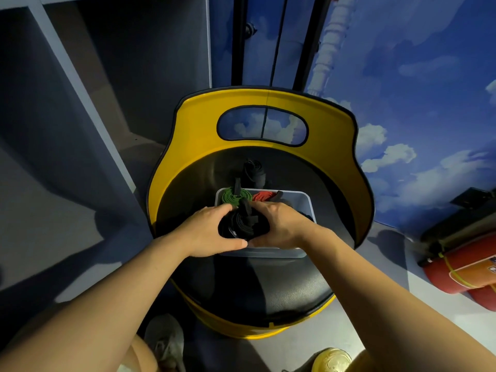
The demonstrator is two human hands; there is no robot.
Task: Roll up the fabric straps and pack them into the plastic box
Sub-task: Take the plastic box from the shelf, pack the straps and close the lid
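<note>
At frame centre, both hands cup a rolled black strap point(243, 224) over the plastic box point(306, 202): left hand point(212, 232) curled round its left side, right hand point(279, 224) round its right. The coil faces upward. Green roll point(236, 197) and red roll point(264, 196) sit in the box's far end, on a yellow-backed chair point(188, 135).

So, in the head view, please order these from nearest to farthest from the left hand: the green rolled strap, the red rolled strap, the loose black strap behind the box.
From the left hand, which holds the black rolled strap:
1. Green rolled strap, in the clear plastic box's far left corner.
2. Red rolled strap, in the far right part.
3. Loose black strap, on the seat behind the box.
</note>
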